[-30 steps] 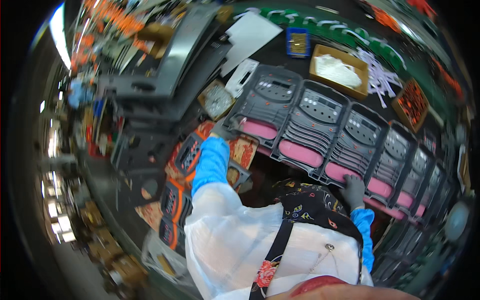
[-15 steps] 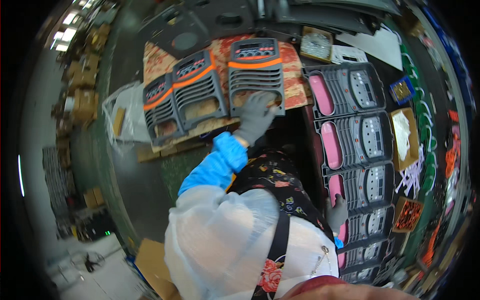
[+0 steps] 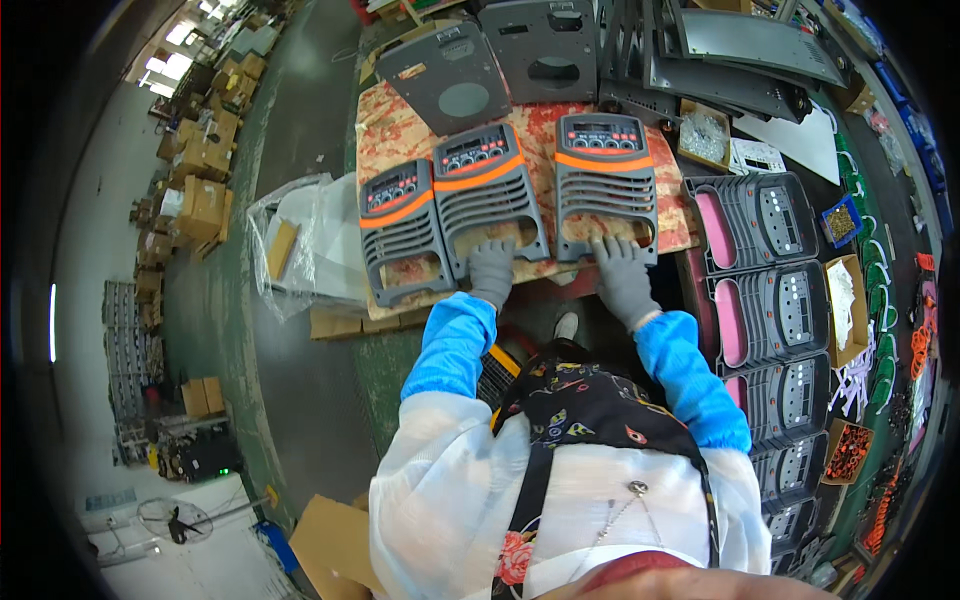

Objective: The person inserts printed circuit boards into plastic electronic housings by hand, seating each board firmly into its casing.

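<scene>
Three dark grey plastic front panels with orange bands, slatted vents and control knobs lie on a red-and-tan board. My left hand (image 3: 491,270), in a grey glove, is closed over the lower bar of the middle front panel (image 3: 490,199), its fingers reaching into the bottom opening. Likewise, my right hand (image 3: 625,280), gloved in grey, grips the lower bar of the right front panel (image 3: 604,185). The left front panel (image 3: 402,225) sits against the middle one, untouched. A gap separates the middle and right panels.
Large grey metal sheets (image 3: 447,75) with round cut-outs stand behind the panels. At my right, a row of similar panels (image 3: 765,313) with pink inserts runs toward me. Beyond them are a blue bin (image 3: 841,221) and a box of orange-and-black parts (image 3: 848,450).
My left hand has shifted from the right panel to the middle one. My right hand has left the row at the right and now holds the right panel's lower bar.
</scene>
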A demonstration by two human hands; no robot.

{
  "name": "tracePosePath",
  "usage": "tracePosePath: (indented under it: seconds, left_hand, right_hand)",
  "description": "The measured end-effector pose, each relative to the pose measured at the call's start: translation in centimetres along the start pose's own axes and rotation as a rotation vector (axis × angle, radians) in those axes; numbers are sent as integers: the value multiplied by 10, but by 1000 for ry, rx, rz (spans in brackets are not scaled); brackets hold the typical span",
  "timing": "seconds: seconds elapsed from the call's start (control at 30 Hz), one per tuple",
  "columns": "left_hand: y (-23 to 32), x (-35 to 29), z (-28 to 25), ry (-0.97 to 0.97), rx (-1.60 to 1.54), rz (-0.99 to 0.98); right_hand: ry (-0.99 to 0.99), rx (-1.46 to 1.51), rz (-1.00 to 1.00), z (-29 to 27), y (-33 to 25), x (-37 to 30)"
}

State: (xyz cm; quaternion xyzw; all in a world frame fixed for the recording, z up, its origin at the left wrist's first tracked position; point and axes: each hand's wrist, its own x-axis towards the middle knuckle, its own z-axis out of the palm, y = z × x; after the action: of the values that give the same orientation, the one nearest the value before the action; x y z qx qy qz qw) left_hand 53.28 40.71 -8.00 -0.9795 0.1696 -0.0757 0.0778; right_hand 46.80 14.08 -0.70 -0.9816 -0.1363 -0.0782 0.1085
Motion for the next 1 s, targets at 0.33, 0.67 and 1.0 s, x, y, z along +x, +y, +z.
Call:
tracePosePath:
  seconds: [0.33, 0.67, 1.0]
  left_hand:
    - [-4, 25, -155, 394, -1051, -554]
    - [1, 4, -103, 609, -2265, -1146]
    - [31, -48, -32, 294, -2663, -1300]
  right_hand:
    - [-23, -387, 1, 33, 15, 28]
    - [717, 1297, 863, -84, 34, 20]
    - [858, 2260, 1031, -5, 23, -9]
